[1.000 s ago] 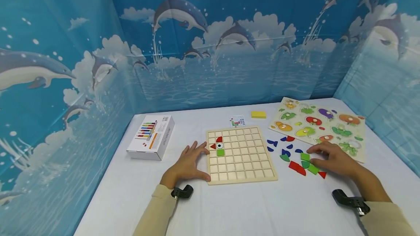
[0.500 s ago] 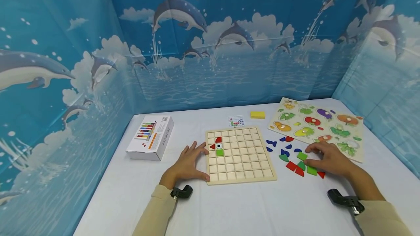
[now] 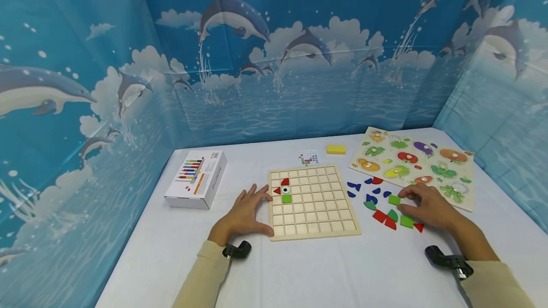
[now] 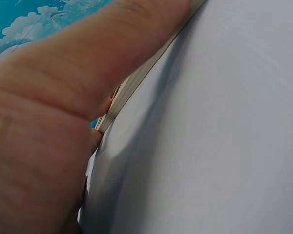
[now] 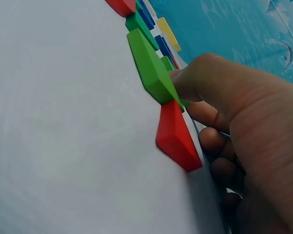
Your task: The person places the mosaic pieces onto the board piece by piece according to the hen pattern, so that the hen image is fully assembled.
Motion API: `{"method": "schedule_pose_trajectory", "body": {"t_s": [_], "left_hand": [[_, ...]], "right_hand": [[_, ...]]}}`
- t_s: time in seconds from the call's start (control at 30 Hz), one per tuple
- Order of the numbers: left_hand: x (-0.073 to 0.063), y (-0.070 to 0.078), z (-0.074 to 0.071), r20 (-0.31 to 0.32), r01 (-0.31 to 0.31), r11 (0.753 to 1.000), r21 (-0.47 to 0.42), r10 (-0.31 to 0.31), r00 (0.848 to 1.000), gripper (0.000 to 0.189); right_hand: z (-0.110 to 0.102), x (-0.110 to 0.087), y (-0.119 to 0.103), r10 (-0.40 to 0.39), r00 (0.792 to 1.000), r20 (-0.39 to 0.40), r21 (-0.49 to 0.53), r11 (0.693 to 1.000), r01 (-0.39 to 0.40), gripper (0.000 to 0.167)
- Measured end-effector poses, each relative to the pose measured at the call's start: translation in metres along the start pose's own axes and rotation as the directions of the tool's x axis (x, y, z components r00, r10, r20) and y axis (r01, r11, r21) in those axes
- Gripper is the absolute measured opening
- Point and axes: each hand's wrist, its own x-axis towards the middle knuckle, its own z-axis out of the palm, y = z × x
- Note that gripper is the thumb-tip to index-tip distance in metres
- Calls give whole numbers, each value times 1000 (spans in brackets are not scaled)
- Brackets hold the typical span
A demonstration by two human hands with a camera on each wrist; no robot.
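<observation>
While the left hand (image 3: 242, 214) rests thumb and fingertips, spread apart, against the left edge of the wooden board (image 3: 322, 205), the head view shows the right hand (image 3: 432, 207) pinching a green square (image 3: 394, 199) between thumb and forefinger, among loose pieces right of the board, just beside a blue half-circle (image 3: 387, 194). On the board lie a red triangle (image 3: 277, 190), an eye tile (image 3: 285, 190) and another green tile (image 3: 287, 198). From the left wrist, the thumb crosses the board's rim; the other fingers are mostly hidden. From the right wrist, a green block (image 5: 149, 68) and a red wedge (image 5: 176, 139) partly hide the pinched square.
</observation>
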Motion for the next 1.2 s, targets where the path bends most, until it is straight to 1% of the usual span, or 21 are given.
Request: {"method": "schedule_pose_trajectory", "body": {"t_s": [0.23, 0.4, 0.63, 0.73, 1.03, 1.2], "left_hand": [[1, -1, 1, 5, 2, 1000, 9, -2, 1000, 89], [1, -1, 1, 7, 6, 1000, 12, -6, 1000, 89], [0, 1, 0, 9, 4, 1000, 15, -4, 1000, 89], [0, 1, -1, 5, 2, 1000, 9, -2, 1000, 88], [0, 1, -1, 12, 7, 1000, 20, -7, 1000, 89], [0, 2, -1, 4, 5, 1000, 14, -5, 1000, 89]], "right_hand": [[1, 1, 1, 29, 999, 20, 12, 999, -30, 35], [1, 0, 2, 17, 1000, 10, 7, 1000, -17, 29], [1, 1, 2, -5, 1000, 1, 19, 1000, 5, 34], [1, 1, 2, -12, 1000, -6, 17, 1000, 13, 30], [1, 0, 1, 4, 1000, 1, 29, 1000, -4, 29], [0, 0, 1, 16, 1000, 3, 33, 999, -17, 29]]}}
